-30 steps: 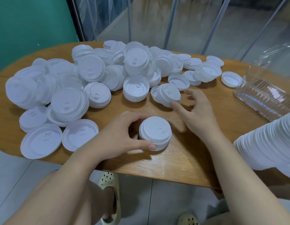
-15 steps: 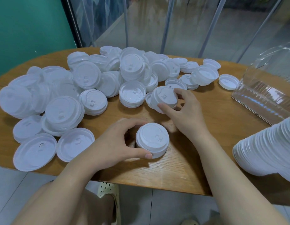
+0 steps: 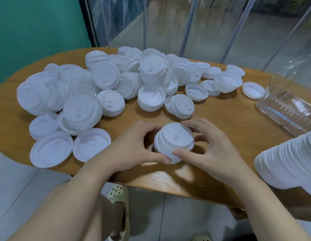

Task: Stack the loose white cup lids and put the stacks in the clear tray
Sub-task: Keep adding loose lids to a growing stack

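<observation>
Head view, looking down: both my hands are on the stack (image 3: 174, 143), a short pile of white lids sitting on the desk (image 3: 229, 126) near its front edge, right before me. My left hand (image 3: 134, 146) curls round its left side, thumb low along the front rim, fingers (image 3: 147, 134) wrapped over the far side. My right hand (image 3: 208, 146) mirrors it, thumb meeting the left one at the front, fingers arched over the top right rim. So both sets of fingers are grasping the stack, neither released.

These lids look like thin moulded plastic: very light, I'd say, a bit springy, and slick against each other, so a pile could shear sideways or fan out if I squeeze unevenly. Best hold, I reckon, is at the rims from opposite sides, with a thumb under the bottom edge, pressing gently so nothing buckles.

The top lid sits slightly tilted, not quite seated, so a light press down seems called for.

Beyond, the heap (image 3: 116, 84) of loose lids sprawls across the desk's far side. The tray (image 3: 288, 108) lies at the right edge, well apart from my hands. A long finished stack (image 3: 290, 162) shows at lower right.
</observation>
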A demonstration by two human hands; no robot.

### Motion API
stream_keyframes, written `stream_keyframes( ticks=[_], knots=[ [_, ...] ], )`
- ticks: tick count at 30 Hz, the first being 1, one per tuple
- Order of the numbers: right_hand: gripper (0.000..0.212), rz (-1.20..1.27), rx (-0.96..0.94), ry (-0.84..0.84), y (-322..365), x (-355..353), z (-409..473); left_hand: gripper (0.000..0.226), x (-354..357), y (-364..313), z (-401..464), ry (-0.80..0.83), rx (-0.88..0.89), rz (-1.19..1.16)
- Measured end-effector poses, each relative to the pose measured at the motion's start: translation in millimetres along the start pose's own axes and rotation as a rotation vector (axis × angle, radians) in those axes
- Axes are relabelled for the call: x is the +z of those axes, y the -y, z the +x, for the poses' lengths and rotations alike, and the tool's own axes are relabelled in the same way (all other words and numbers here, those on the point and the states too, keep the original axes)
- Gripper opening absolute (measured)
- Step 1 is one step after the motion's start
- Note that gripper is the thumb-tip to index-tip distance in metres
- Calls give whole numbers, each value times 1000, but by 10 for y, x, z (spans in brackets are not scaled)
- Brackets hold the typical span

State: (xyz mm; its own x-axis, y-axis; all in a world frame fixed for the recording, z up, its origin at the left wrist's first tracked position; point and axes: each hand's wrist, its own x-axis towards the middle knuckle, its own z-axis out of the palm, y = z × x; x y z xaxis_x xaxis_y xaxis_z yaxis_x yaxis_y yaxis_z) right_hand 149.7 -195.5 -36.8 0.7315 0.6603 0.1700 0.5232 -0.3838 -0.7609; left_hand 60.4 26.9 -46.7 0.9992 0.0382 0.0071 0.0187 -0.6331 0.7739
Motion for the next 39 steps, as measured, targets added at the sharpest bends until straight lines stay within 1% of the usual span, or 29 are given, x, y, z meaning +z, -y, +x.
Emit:
stream_keyframes(
  ticks=[4, 9, 17, 21, 24, 30, 36, 38, 39],
  knots=[
    [73, -7, -7, 39, 0, 26, -23, 72, 10, -13, 13, -12, 8, 10],
    [67, -38, -8, 79, 6, 20, 8, 72, 16, -8, 17, -18, 7, 11],
    [78, -76, -28, 85, 28, 53, 28, 76, 16, -4, 17, -13, -14, 12],
    [70, -68, -33, 69, 31, 104, 41, 75, 11, -5, 16, -5, -4, 5],
    [73, -72, -34, 44, 17, 135, 50, 75, 8, -9, 14, -2, -7, 7],
    [69, -75, -20, 65, 16, 121, 64, 77, 3, -5, 6, 0, -6, 12],
    [80, -71, -2, 103, -24, 49, 116, 73, -5, -14, 0, 4, -1, -6],
    [74, -54, 6, 95, -51, 32, 149, 70, -2, -9, 2, 2, 2, -20],
    [68, -47, 5, 52, -75, 26, 177, 70, 1, -4, 7, 2, 4, -22]
  ],
)
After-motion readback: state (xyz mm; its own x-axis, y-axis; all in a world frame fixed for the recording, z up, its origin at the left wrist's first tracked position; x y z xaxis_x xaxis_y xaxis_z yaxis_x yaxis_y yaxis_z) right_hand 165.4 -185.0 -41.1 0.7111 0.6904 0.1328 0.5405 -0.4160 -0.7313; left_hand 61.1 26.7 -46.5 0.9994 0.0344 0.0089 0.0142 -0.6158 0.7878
